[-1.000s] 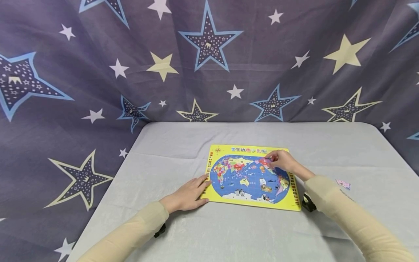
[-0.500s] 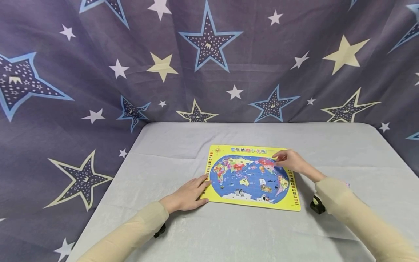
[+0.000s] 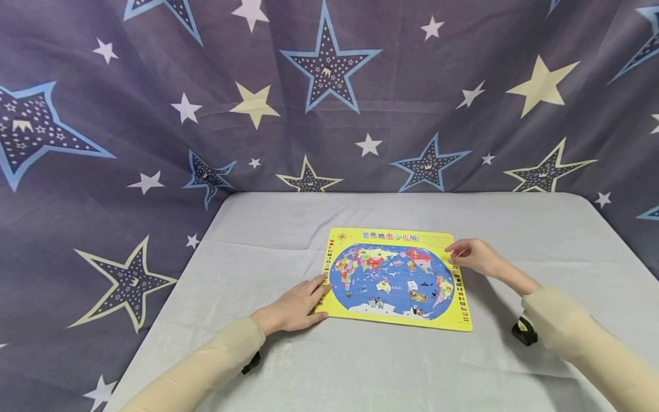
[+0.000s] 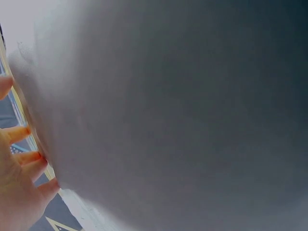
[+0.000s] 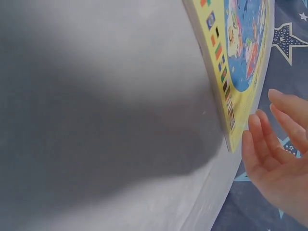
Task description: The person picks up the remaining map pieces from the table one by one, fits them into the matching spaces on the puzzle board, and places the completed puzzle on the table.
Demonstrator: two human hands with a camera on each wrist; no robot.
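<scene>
A yellow-bordered world map puzzle board point(image 3: 465, 323) lies flat on the table, its blue oval map facing up. My left hand point(image 3: 293, 303) rests at the board's left edge, fingertips over the border and thumb by the lower corner; the left wrist view catches the same fingers along the edge. Over the board's upper right corner hovers my right hand point(image 3: 479, 256), its fingers loosely bent. In the right wrist view that hand point(image 5: 279, 163) holds nothing, and a gap shows between thumb and fingers. The red and pink pieces at the map's upper right lie in place.
A pale grey cloth covers the table point(image 3: 391, 372). Behind it and to the left hangs a dark star-patterned curtain point(image 3: 288, 137). A black device point(image 3: 525, 332) sits under the right wrist.
My right hand has let go of the piece at the map's upper right and drawn back to the right. Its sleeve now hides the loose pink piece. The left hand stays put.
</scene>
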